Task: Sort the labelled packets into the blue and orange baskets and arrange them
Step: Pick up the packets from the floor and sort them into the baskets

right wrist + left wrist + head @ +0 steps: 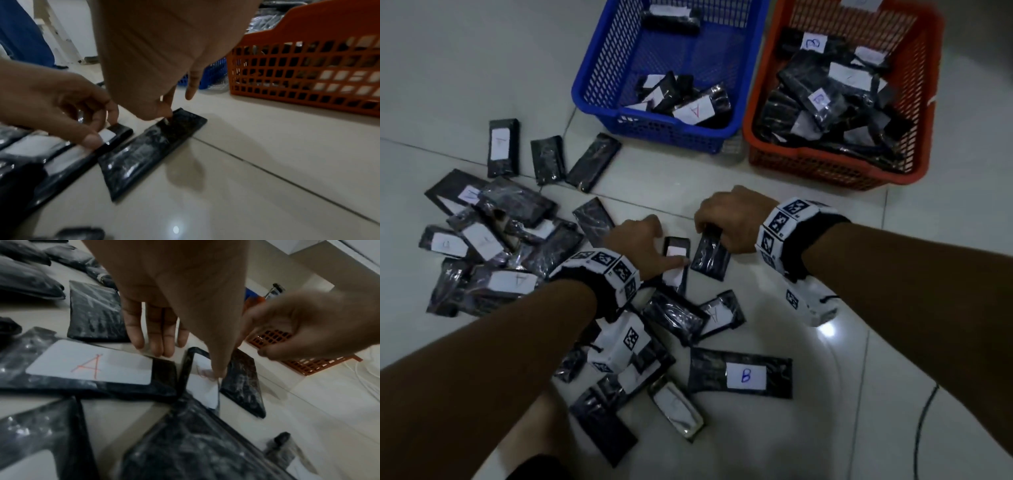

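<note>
Black packets lie scattered over the white tiled floor. My left hand point(669, 246) pinches a small packet with a white label point(677, 251); the thumb point(217, 369) presses on the label and the fingers curl at its far end. Just to the right, my right hand point(710, 228) pinches the far end of an unlabelled black packet point(152, 149) that lies flat on the floor. The blue basket point(592, 99) at the back holds a few packets, one marked A. Beside it, the orange basket point(835, 150) holds several packets, some marked B.
A heap of packets point(493, 240) covers the floor to the left, and more lie under my left forearm. A long packet marked B point(743, 375) lies near me. A packet marked A point(88, 366) sits by my left hand. A dark cable point(924, 421) curves at the lower right.
</note>
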`<state>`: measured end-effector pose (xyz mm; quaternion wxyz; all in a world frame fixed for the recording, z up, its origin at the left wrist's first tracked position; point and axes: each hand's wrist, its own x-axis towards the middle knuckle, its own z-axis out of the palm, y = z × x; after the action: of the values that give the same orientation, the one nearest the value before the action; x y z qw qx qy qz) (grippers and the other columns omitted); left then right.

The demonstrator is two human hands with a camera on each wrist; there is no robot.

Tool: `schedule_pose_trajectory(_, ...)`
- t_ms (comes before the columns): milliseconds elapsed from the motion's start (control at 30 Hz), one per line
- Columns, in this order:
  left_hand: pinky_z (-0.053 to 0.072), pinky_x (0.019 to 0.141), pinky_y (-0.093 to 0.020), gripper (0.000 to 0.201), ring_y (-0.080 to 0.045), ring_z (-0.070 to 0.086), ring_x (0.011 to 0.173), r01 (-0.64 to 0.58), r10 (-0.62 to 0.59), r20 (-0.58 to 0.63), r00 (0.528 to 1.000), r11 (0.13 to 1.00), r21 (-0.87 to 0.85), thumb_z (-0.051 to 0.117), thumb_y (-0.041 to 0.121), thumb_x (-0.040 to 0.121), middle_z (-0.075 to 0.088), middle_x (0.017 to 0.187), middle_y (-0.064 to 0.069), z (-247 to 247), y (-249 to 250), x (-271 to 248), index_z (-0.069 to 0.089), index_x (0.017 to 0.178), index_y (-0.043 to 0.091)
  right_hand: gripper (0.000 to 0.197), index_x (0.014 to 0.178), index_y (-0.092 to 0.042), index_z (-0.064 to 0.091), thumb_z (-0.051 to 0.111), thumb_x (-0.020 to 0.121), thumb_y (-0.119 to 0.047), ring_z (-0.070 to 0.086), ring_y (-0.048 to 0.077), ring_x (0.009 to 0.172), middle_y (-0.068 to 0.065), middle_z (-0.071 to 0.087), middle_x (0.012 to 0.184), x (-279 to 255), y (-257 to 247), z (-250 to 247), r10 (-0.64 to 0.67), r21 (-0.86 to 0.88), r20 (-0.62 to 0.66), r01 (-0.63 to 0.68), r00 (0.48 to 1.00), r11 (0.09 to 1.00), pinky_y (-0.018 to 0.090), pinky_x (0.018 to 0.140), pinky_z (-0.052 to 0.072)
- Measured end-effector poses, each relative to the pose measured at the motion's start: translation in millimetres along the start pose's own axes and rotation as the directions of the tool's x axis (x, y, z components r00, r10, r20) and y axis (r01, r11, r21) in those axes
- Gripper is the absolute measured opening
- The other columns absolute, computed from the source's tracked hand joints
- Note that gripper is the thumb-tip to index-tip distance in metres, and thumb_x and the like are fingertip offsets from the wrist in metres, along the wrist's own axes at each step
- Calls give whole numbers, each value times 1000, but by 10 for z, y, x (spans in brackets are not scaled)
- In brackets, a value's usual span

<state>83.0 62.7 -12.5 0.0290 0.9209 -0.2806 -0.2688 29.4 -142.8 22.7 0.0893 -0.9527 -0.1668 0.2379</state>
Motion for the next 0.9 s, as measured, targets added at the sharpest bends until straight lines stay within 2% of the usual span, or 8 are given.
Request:
schedule_pose_trajectory(233, 38, 63, -25, 48, -18, 55, 80, 130, -122, 86, 989, 987, -91, 79, 51, 66, 59, 87, 0, -29, 276, -8, 56, 89, 15, 46, 122, -30, 56, 66, 77, -26, 48, 25, 115, -1, 50, 123, -139, -38, 228, -23, -104, -34, 20, 999, 994, 50, 104, 31)
schedule_pose_trajectory(400, 42, 68, -28, 31, -23, 56, 83, 206, -213, 5, 977, 936, -287, 74, 33, 75, 60, 88, -4, -52, 253, -20, 53, 89, 15, 47, 124, -23, 57, 55, 86, -51, 55, 27, 99, 6, 55, 114, -187, -14, 384, -57, -60, -136, 49, 989, 997, 40, 86, 44)
schedule_pose_trajectory(500, 43, 67, -29, 32, -22, 57, 76, 248, -285, -22, 958, 866, -434, 72, 33, 79, 59, 81, -3, -54, 133, 0, 48, 91, 15, 38, 123, -17, 54, 37, 100, -42, 57, 30, 97, 9, 59, 111, -241, -56, 414, 14, 31, -215, -8, 977, 999, 40, 78, 48)
schedule_pose_trajectory(567, 53, 68, -34, 31, -25, 64, 76, 246, -323, -12, 946, 743, -622, 70, 27, 82, 66, 87, -12, -81, 40, 61, 48, 96, 11, 31, 114, -14, 53, 33, 102, -34, 59, 31, 84, 10, 63, 99, -258, -74, 433, 164, 239, -260, -101, 951, 966, 37, 69, 47)
schedule_pose_trajectory(633, 57, 57, -31, 30, -27, 66, 73, 211, -319, 10, 948, 602, -770, 64, 13, 87, 66, 99, -26, -160, 12, 102, 50, 106, -5, 26, 107, -13, 55, 36, 102, -29, 57, 28, 75, 9, 64, 89, -240, -72, 437, 372, 532, -248, -196, 894, 824, 33, 62, 41)
schedule_pose_trajectory(700, 55, 51, -29, 25, -25, 64, 68, 171, -311, 1, 950, 517, -839, 58, 5, 91, 63, 101, -28, -247, 28, 134, 47, 109, -8, 21, 93, -16, 57, 39, 101, -24, 52, 20, 74, 1, 59, 81, -180, -45, 384, 550, 776, -138, -255, 824, 577, 28, 62, 34)
schedule_pose_trajectory(800, 55, 68, -45, 15, -25, 62, 68, 109, -271, -59, 961, 565, -818, 54, 12, 93, 63, 93, -18, -427, 97, 175, 43, 103, 9, 26, 76, -16, 52, 43, 99, -23, 52, 20, 81, 2, 56, 82, -82, -17, 186, 612, 925, -25, -214, 790, 313, 26, 71, 36)
schedule_pose_trajectory(900, 55, 70, -45, 18, -25, 63, 71, 40, -160, -88, 983, 658, -752, 53, 24, 93, 65, 91, -12, -698, 138, 262, 47, 105, 13, 31, 73, -17, 54, 58, 91, -41, 58, 17, 70, 3, 60, 76, -77, -30, -19, 657, 956, -67, -140, 751, 257, 27, 65, 42)
